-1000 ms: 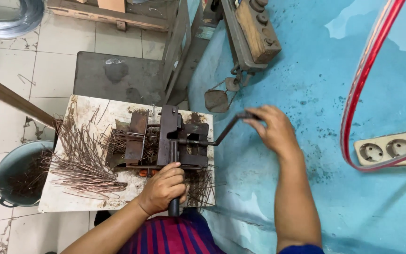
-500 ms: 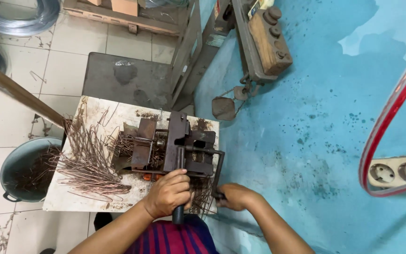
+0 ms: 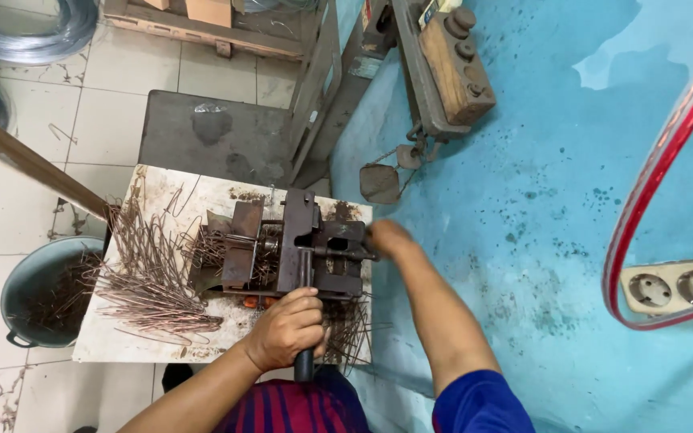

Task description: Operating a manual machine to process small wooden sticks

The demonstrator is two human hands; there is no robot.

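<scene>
A dark, rusty hand-cranked wire-bending machine [image 3: 306,240] sits on a worn white board [image 3: 122,341]. My left hand [image 3: 286,329] is closed around the black lever handle [image 3: 304,365] that sticks out of the machine's near side. At the machine's right edge, my right hand [image 3: 387,238] is blurred by motion and closed on the crank handle, most of which it hides. Several bent, rusty wire pieces [image 3: 154,281] lie heaped on the board left of the machine, and more lie under its near right corner [image 3: 350,333].
A grey bucket [image 3: 38,293] with wire pieces stands at the board's left. A wooden bar [image 3: 26,160] slants in from the left. Behind are a dark metal plate [image 3: 210,136], wire coils [image 3: 26,32] and a wooden block device [image 3: 451,64]. Right: power strip [image 3: 675,289], red cable [image 3: 659,168].
My right hand swung the crank from out at the right, down past the board's near corner, then back up against the machine's right side. My left hand stayed on the lever.
</scene>
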